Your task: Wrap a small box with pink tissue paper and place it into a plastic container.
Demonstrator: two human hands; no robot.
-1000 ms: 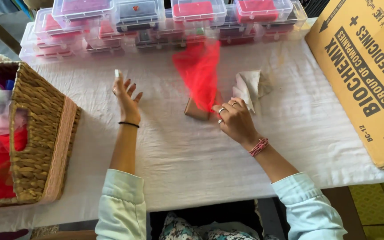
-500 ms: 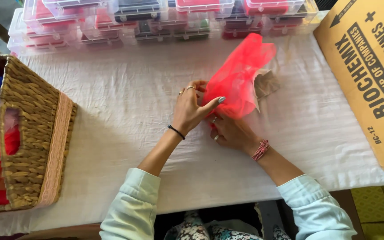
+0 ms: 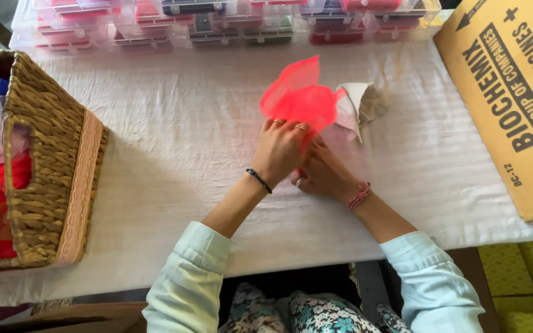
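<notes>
1. Both hands are on the red net (image 3: 300,98) in the middle of the white table (image 3: 174,154), with the basket (image 3: 50,179) well off to the left and the cardboard box (image 3: 507,92) to the right.
2. The left hand (image 3: 282,151) lies over the near edge of the net, fingers curled down and closed on the fabric.
3. The right hand (image 3: 322,176) sits just below and partly under the left. It looks closed on the lower gather of the net, though the left hand hides most of its fingers, so I cannot tell how firmly.
4. The net stands up in a loose puff above the knuckles, so I judge it very light, soft and springy, with nothing stiff in it.
5. It is see-through mesh, likely to snag on rings or nails and to slip open if only one layer is pinched.
6. The best hold, by my reading, is at the bunched base where the layers meet, not at the airy top edge.
7. A pale folded cloth (image 3: 359,105) lies touching the net's right side and could lift with it.
8. Clear boxes (image 3: 217,24) line the far edge, apart from the hands.
</notes>
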